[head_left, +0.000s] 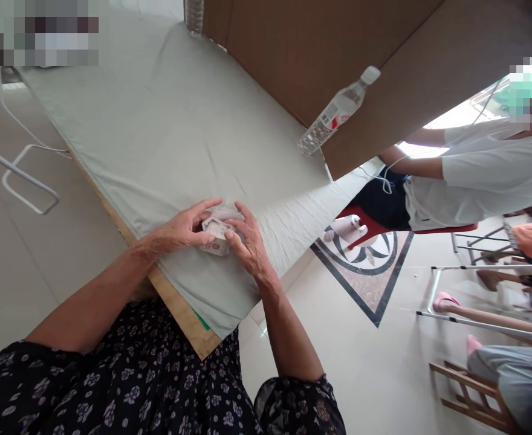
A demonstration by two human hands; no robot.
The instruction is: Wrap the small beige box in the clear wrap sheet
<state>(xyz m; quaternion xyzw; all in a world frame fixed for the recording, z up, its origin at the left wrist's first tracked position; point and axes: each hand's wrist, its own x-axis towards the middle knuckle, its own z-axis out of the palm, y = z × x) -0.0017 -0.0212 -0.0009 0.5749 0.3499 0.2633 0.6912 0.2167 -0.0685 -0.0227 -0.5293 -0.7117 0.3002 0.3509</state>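
Both of my hands meet over a small white folded packet with pale pink print point(216, 234), which lies on the grey-green cloth covering the table point(157, 121). My left hand point(182, 229) pinches the packet's left side with thumb and fingers. My right hand point(248, 244) presses its right side, fingers curled around it. Part of the packet is hidden under my fingers, so I cannot make out what it is.
A plastic water bottle point(336, 112) leans against a brown cardboard panel point(338, 54) at the table's far side. The table's wooden edge point(179, 311) is near my body. A seated person in white point(474, 175) is at the right, with chairs and other people's legs beyond.
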